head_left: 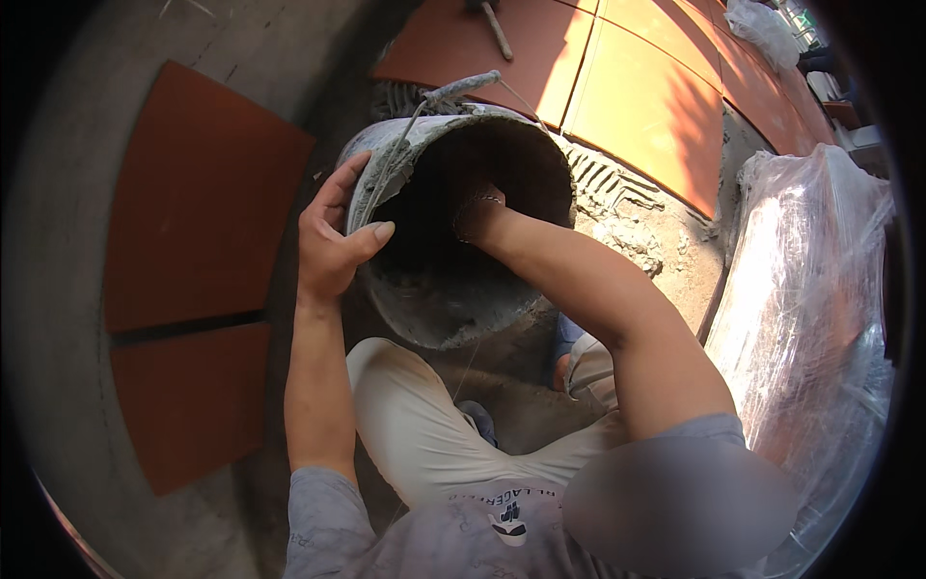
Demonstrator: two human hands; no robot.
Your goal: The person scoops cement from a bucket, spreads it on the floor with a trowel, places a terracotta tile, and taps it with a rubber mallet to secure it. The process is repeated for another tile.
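A mortar-crusted bucket (410, 145) tilts on its side, its dark mouth turned toward me. My left hand (333, 227) grips its left rim, thumb at the mouth and fingers around the outside. Deep in the bucket, past the wrist, reaches my right hand (477, 203). A thin bracelet circles that wrist. Shadow hides the right fingers and whatever they may hold. The wire handle with its crusted grip (463, 85) stands over the bucket's far side.
Reddish-orange tiles (641, 106) cover the floor ahead, with ridged mortar (608, 183) along their edge. A tool with a pale handle (497, 31) lies on them. Two more tiles (207, 203) lie at left. A plastic-wrapped stack (801, 270) stands at right.
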